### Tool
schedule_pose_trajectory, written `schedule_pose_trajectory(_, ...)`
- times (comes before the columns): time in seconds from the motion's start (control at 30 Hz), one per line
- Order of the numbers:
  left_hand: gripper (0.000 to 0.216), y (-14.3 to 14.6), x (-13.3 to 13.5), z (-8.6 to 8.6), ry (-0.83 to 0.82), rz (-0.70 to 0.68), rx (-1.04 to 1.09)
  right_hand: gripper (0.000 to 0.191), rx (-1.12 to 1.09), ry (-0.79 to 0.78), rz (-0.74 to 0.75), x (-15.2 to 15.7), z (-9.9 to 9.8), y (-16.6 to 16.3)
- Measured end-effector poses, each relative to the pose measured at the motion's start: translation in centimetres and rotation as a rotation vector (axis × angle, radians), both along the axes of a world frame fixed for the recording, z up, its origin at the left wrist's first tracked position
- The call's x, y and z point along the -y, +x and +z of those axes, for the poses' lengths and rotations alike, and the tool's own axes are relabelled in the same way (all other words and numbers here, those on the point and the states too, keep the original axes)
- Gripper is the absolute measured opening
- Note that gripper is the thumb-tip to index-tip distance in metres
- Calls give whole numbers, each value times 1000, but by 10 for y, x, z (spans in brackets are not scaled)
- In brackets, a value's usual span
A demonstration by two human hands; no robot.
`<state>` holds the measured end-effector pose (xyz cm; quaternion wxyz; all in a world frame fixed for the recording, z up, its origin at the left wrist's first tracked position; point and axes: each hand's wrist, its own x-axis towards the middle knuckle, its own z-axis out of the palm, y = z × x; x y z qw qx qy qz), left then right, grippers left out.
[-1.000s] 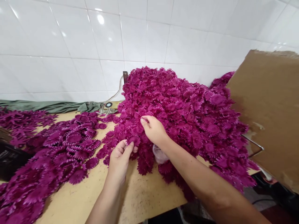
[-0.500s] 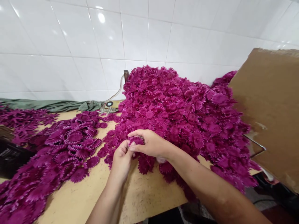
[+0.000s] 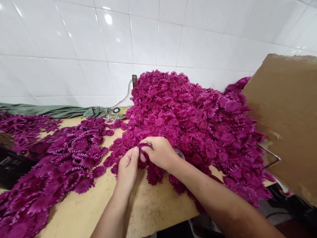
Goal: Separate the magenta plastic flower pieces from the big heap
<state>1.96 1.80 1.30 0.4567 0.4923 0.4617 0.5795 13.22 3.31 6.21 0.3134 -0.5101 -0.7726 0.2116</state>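
Note:
A tall heap of magenta artificial flower heads (image 3: 193, 125) covers the right half of a tan table (image 3: 148, 208). At the heap's near left foot, my left hand (image 3: 127, 170) and my right hand (image 3: 159, 153) meet. Both pinch a small magenta flower piece (image 3: 143, 147) between their fingertips. The fingers of each hand are closed on it. A clear plastic rim (image 3: 179, 152) shows just behind my right wrist.
Flatter magenta petal discs (image 3: 61, 165) spread over the table's left side. A brown cardboard sheet (image 3: 287, 122) stands at the right. A green cloth (image 3: 54, 111) and a cable lie along the white tiled wall. A black object (image 3: 10, 165) sits at the left edge.
My right hand came down from the heap to meet the left hand, and both now pinch the same flower piece. The left hand stayed nearly in place.

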Motion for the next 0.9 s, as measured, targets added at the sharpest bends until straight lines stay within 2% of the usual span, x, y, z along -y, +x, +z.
schedule_pose_trajectory(0.07,31,1,-1,0,8,-10,-37,17,74,36,-113,-1,0,-2)
schedule_pose_trajectory(0.2,23,2,1,1,13,19,-22,25,166,76,-199,-11,-1,2)
schedule_pose_trajectory(0.27,21,1,3,2,1,46,-23,30,119,84,-277,-20,-1,9)
schedule_pose_trajectory(0.33,22,1,5,4,-20,53,4,26,9,90,-318,-28,-1,17)
schedule_pose_trajectory(0.47,38,4,5,7,-98,-16,159,13,-162,119,-157,-25,-3,20)
schedule_pose_trajectory(0.53,41,6,5,7,-115,-84,205,11,-144,123,-68,-17,-4,14)
schedule_pose_trajectory(0.6,35,6,5,6,-100,-122,199,9,-92,111,-34,-8,-5,8)
schedule_pose_trajectory(0.7,33,5,5,1,-72,-116,158,18,34,112,-73,0,-6,-1)
schedule_pose_trajectory(0.9,34,5,4,1,-37,-39,125,29,315,249,-200,-4,-6,-11)
